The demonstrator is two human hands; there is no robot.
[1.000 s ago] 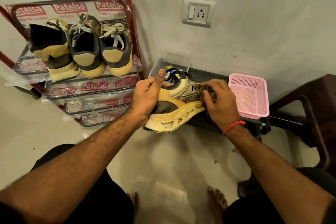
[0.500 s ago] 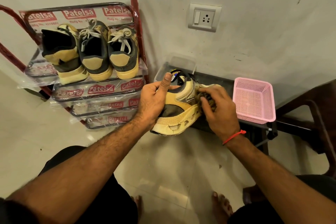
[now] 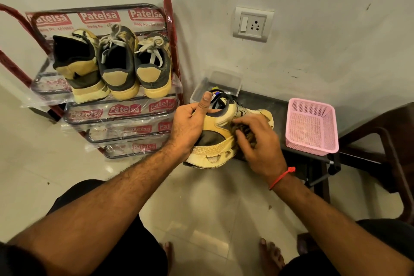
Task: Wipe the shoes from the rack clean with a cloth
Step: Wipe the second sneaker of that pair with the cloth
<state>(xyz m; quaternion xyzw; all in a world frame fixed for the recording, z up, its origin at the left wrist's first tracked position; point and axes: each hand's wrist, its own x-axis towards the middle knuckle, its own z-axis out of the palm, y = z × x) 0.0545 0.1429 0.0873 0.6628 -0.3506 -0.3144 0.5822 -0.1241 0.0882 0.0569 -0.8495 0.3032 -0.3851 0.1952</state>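
Observation:
My left hand [image 3: 190, 125] grips a tan and dark sneaker [image 3: 215, 139] at its heel, thumb up along the collar, sole turned toward me. My right hand [image 3: 259, 143] presses a brown cloth [image 3: 243, 130] against the shoe's side; the fingers curl round the cloth and hide most of it. The shoe hangs over the edge of a low black stand [image 3: 264, 105]. Three more tan and dark shoes [image 3: 116, 65] sit heels out on the top shelf of the red shoe rack [image 3: 172, 51] at the left.
A pink mesh basket [image 3: 313, 127] sits on the black stand, right of the shoe. A clear plastic box [image 3: 224, 80] holding small items stands behind the shoe by the wall. A dark chair [image 3: 387, 141] is at the far right. My bare feet rest on the tiled floor.
My right hand has slid the cloth down the shoe's side toward the sole. The view has shifted slightly; my left hand keeps the same grip on the heel.

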